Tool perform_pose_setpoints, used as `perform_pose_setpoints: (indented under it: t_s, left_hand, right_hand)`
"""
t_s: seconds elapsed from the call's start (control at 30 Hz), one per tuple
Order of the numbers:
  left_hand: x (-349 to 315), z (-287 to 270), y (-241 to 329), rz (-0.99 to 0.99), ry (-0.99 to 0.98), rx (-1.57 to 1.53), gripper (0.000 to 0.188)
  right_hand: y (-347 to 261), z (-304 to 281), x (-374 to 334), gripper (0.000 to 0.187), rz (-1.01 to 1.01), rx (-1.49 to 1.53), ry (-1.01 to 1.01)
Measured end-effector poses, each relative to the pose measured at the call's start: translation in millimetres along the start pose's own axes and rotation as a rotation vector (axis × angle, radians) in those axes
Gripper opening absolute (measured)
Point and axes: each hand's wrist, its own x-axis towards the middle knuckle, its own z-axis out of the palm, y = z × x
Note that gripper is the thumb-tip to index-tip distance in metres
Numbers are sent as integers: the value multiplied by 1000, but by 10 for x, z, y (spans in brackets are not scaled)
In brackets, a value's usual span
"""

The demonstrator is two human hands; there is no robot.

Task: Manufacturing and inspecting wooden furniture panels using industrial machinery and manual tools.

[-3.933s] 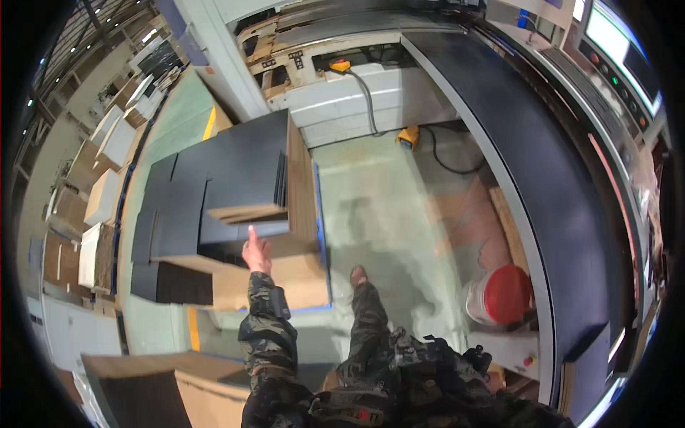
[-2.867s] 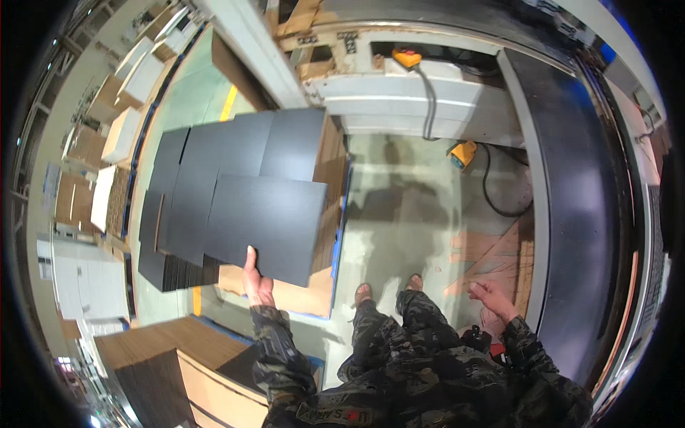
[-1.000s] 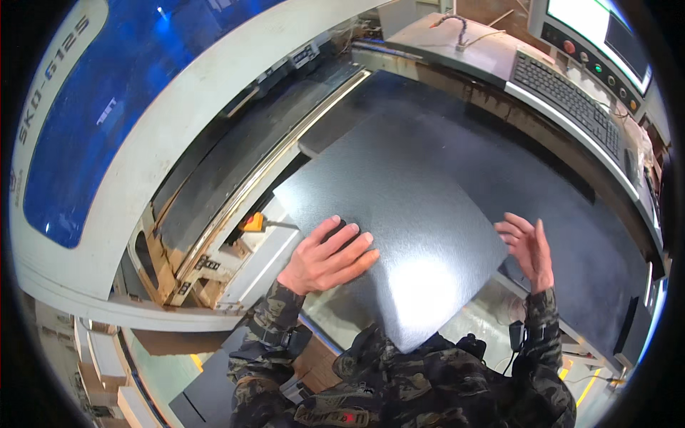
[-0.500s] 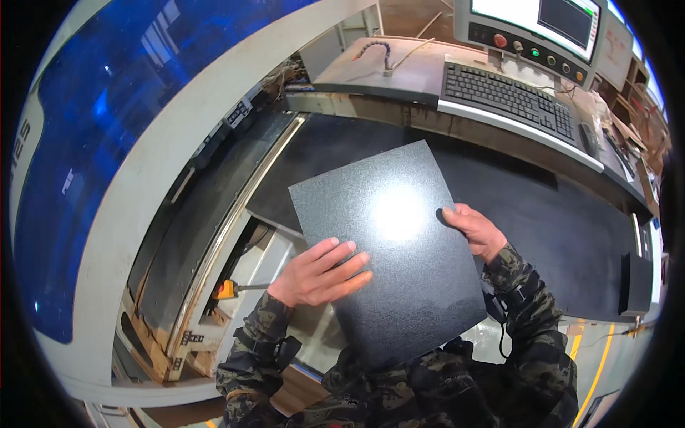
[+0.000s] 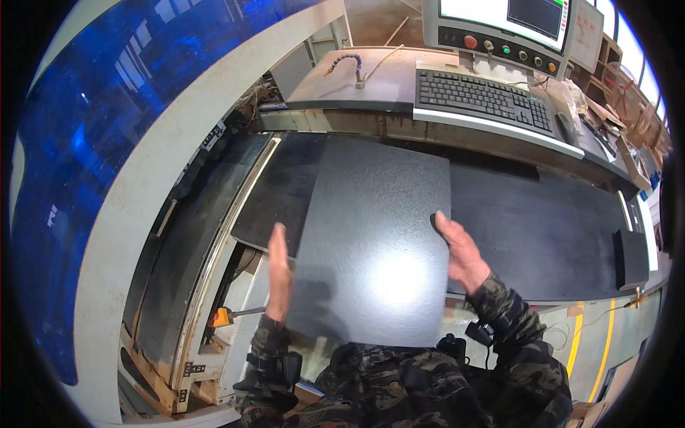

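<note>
In front, dark panel (image 5: 378,228), long axis fore-and-aft.

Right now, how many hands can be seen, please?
2: the left hand at the left of the dark panel, the right hand at its right edge, thumb on top.

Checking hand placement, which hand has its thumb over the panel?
Your right hand: its thumb overlaps the panel; the left hand stands open beside the panel's left edge.
</note>
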Motion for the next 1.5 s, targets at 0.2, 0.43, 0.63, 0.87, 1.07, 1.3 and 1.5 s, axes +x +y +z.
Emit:
perform_pose_setpoints:
  t_s: [0.2, 0.43, 0.63, 0.87, 1.07, 1.3, 1.5]
  left_hand:
    - [-631, 275, 564, -795, -923, -871, 48]
    - [-800, 612, 777, -1060, -12, -1222, 55]
    - [-648, 579, 1043, -835, 326, -1209, 56]
    - [-660, 336, 889, -742, 336, -1420, 48]
    - [-724, 113, 740, -666, 492, -1665, 50]
    - [-1179, -145, 320, -759, 633, -1451, 29]
    - [-1084, -242, 11, -837, 601, -1369, 16]
  right_hand:
    - [567, 527, -118, 33, 98, 441, 57]
    - [1020, 850, -288, 20, 272, 436, 57]
    - [1216, 771, -323, 18, 139, 344, 21]
    - [894, 405, -514, 34, 232, -784, -467]
    - [473, -375, -506, 42, 267, -951, -558]
    - [-374, -803, 159, 32, 52, -958, -12]
    - [-35, -835, 1458, 42, -452, -1567, 156]
